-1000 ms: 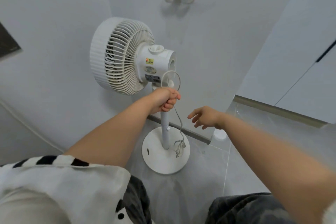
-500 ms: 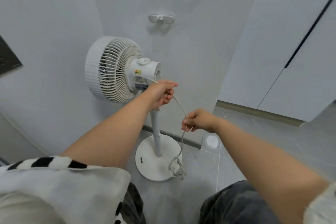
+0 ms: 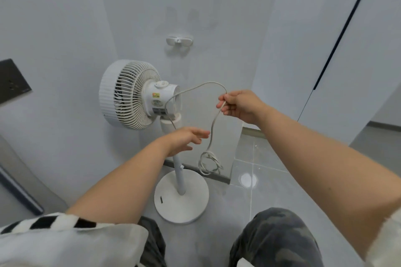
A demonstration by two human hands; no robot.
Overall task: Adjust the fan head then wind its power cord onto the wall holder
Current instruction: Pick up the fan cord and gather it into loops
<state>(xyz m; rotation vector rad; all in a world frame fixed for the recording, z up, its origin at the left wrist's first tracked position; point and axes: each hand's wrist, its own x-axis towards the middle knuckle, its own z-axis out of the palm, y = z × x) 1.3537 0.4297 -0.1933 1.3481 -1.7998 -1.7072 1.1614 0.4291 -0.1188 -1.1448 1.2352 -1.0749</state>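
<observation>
Since half a second ago the right hand (image 3: 240, 105) has lifted up and away from the fan's pole, carrying the power cord (image 3: 213, 124) with it, and the left hand (image 3: 184, 140) has let go of the cord and dropped just below the fan head (image 3: 132, 94).

The fan stands on a glossy grey tiled floor (image 3: 264, 186) close against a plain pale wall, its round base (image 3: 181, 198) flat on the tiles. The white wall holder (image 3: 179, 40), a small two-winged bracket, sits on the wall above the fan head and carries no cord. A dark panel (image 3: 12, 81) is fixed to the wall left of the fan.

The right hand pinches the cord between thumb and fingers, to the right of the fan head. From that pinch the thin pale cord arches back to the fan's motor housing and also hangs down to a small tangled bundle (image 3: 209, 162) dangling just above the base. The left hand is loosely open, fingers spread, holding nothing, in front of the pole (image 3: 179, 174) just under the fan's neck.

The fan head is a ribbed white plastic drum with a slatted grille, turned to the left.
</observation>
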